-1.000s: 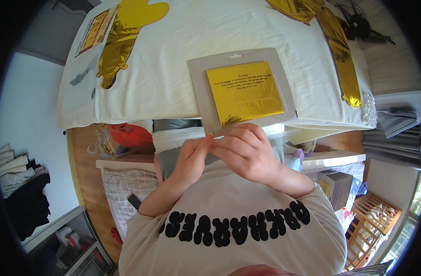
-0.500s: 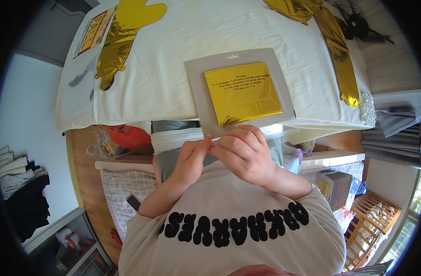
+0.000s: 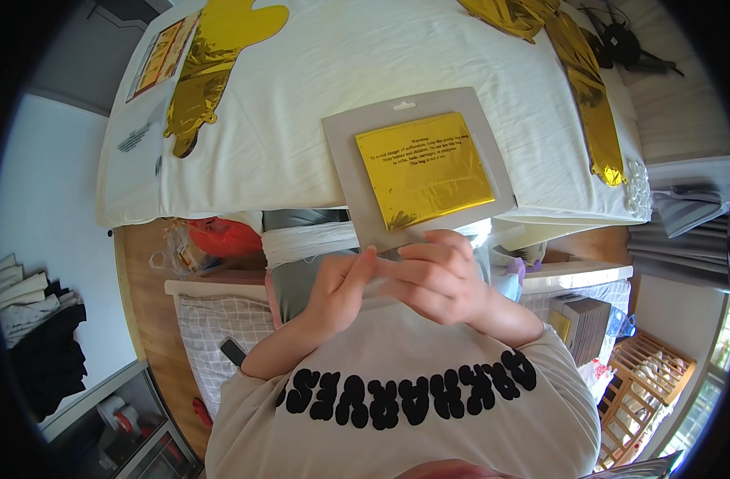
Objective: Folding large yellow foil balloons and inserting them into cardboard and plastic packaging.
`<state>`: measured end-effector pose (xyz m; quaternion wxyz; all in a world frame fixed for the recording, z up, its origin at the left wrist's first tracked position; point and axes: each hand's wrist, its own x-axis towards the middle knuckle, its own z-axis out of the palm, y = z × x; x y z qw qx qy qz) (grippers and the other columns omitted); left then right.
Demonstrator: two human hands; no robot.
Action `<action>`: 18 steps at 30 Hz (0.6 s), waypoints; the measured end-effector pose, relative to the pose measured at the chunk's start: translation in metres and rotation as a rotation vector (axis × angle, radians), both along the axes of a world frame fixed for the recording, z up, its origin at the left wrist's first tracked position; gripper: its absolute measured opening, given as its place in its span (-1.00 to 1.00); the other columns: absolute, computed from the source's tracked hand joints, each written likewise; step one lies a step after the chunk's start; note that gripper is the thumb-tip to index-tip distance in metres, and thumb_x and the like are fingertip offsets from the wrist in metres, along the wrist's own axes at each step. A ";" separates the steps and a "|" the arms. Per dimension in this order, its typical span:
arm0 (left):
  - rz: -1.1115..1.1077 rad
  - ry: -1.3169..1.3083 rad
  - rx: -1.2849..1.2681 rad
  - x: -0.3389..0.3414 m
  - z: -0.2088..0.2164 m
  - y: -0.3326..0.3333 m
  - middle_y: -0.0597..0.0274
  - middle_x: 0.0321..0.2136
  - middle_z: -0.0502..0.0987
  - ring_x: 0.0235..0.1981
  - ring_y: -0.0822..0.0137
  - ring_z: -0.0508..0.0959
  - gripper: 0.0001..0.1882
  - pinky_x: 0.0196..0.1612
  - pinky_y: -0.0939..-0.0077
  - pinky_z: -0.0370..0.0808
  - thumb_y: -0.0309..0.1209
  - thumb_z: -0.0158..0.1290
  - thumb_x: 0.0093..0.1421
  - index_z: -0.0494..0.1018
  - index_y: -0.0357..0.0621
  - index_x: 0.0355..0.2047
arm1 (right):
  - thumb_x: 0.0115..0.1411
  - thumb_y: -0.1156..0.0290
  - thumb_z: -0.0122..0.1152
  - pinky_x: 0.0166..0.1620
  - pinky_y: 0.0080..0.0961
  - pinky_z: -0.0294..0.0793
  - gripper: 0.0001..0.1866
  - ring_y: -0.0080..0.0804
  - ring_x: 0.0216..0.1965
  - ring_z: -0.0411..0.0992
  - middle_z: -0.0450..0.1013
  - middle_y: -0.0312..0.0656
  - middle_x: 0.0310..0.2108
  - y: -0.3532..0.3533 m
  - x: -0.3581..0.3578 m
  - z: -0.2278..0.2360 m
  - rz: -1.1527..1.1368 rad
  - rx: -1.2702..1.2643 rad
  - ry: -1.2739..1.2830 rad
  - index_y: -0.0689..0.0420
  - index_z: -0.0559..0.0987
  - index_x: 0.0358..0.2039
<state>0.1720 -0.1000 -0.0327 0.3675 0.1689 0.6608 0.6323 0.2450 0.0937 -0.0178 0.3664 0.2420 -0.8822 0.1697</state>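
A flat packet [image 3: 346, 164] with a grey backing card, a hang hole at its far end and a folded gold foil balloon [image 3: 429, 188] in the middle lies over the near edge of the bed. Its near edge is at my fingers. My left hand [image 3: 339, 291] is closed, thumb and fingers pinching the packet's near left corner. Close beside it, my right hand [image 3: 438, 279] has its fingers curled in a pinch at the packet's near edge, slightly smeared by motion. What exactly lies between the right fingertips is hidden.
On the white-covered bed [image 3: 301, 120] lie gold foil balloons at the far left [image 3: 196, 96] and far right [image 3: 584, 104]. A printed card in a clear sleeve [image 3: 164, 60] is at the left. A black device with a cable [image 3: 620, 44] sits far right. Below stands a red bag [image 3: 221, 237].
The packet has shifted slightly toward me and to the right. My right hand has moved a little lower, and both hands remain at the packet's near edge.
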 end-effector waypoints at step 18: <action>-0.126 0.356 0.385 -0.041 -0.043 -0.026 -0.03 -0.30 0.70 -0.28 0.27 0.69 -0.49 -0.03 0.38 0.58 -0.17 -0.14 0.50 0.61 -0.44 -0.21 | 0.43 0.34 -0.03 -0.50 -0.58 0.12 -0.83 -0.56 -0.56 0.16 0.23 -0.32 -0.55 0.176 0.136 0.057 -0.212 -1.383 0.333 0.16 0.41 -0.25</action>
